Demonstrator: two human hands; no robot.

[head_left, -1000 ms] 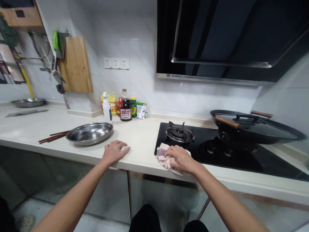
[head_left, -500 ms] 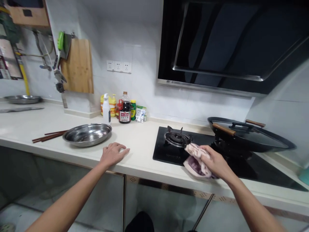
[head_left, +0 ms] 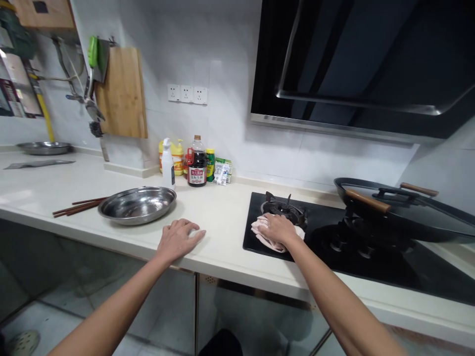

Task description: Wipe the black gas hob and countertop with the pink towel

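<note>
You grip a cloth (head_left: pixel 267 241) beneath your right hand (head_left: pixel 279 228), right of centre.
Your left hand (head_left: pixel 178 240) lies open; mid-frame bottle (head_left: pixel 197 161) reads “金标生抽”.

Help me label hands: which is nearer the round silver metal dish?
Left. The left hand rests on the cream countertop, front-right of the dish; the right hand is farther right, holding a pale pink cloth on the black stove.

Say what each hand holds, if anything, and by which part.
The right hand holds a pale cloth from above, over its middle, against the cooktop. The left hand, on the counter, holds nothing visible.
</note>
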